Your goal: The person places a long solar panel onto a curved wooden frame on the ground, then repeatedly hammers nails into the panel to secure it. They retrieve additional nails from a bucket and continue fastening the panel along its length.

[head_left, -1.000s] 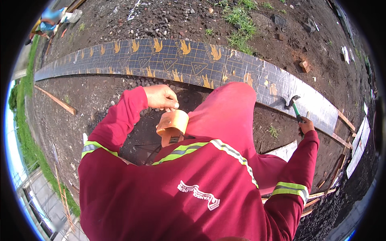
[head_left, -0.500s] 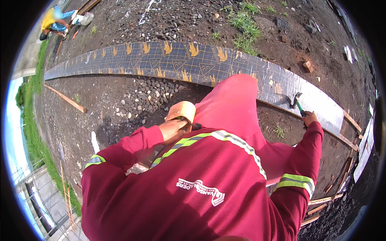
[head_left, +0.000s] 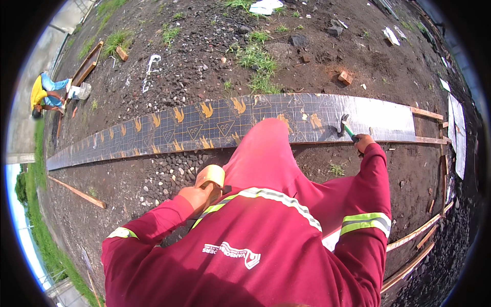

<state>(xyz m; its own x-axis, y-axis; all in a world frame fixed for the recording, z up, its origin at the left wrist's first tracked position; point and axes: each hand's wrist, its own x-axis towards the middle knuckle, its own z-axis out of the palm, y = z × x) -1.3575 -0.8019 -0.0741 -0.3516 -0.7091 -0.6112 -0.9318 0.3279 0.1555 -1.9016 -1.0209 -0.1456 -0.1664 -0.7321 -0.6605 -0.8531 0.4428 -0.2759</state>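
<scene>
right hand (head_left: 364,143) wrapped round hammer (head_left: 350,133) | left hand (head_left: 196,197) at orange holder (head_left: 210,175), can't tell pinch | risk: slack grip, dented panel (head_left: 381,118)

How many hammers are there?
1. The metal-headed hammer with a green-and-black handle is in the person's right grip, over the long, flat, dark-and-silver panel. Others could be hidden.

Panel (head_left: 230,121) lies ahead of the person (head_left: 255,245), ten to two o'clock.
Hammer (head_left: 350,132) at one o'clock, head over panel; block (head_left: 345,78) beyond it; bucket (head_left: 79,91) far side, ten o'clock; timber strip (head_left: 77,192) near side, nine-to-ten.
</scene>
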